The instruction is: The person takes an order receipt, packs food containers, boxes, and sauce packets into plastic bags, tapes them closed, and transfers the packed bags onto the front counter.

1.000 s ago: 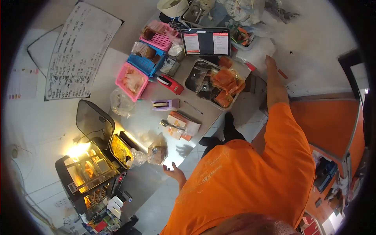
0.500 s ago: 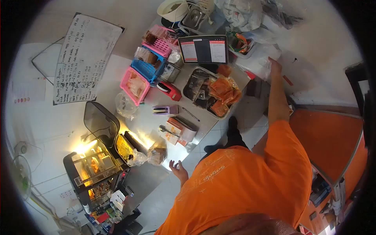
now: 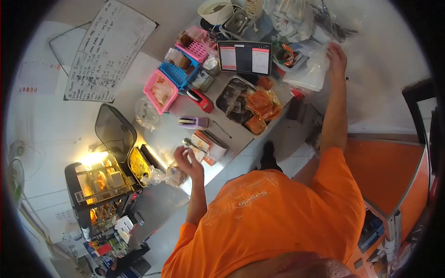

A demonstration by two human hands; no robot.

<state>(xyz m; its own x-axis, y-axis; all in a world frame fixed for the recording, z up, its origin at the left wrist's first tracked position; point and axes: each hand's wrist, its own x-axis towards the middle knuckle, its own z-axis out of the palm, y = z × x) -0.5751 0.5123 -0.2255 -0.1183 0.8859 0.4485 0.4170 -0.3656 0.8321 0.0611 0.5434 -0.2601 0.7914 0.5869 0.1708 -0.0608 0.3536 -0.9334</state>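
At the upper right of the frame, a plastic packet [image 3: 307, 80] is being met at its right edge by the right hand [image 3: 337, 60], the arm being stretched out long, apparently because the packet is being stored toward the far end of the worktop [image 3: 169, 135]. The fingers are being held bent close together; whether the film is being pinched or only touched cannot be told. Left of centre, the left hand [image 3: 190, 165] is being held with fingers parted and nothing seen between them, near a bagged brown item [image 3: 175, 177] and a metal utensil [image 3: 187, 142]; it is perhaps being used for balance against the long reach.

Near the top centre, a tablet [image 3: 244, 58] is being propped up, presumably for easy reading. Below it, orange packets [image 3: 260, 103] are being heaped in a metal tray [image 3: 235, 121], likely so that they are being contained.

The plastic packet is looking flat and nearly white, with a squared lower edge; clear, crumpled film is being seen over its upper part.
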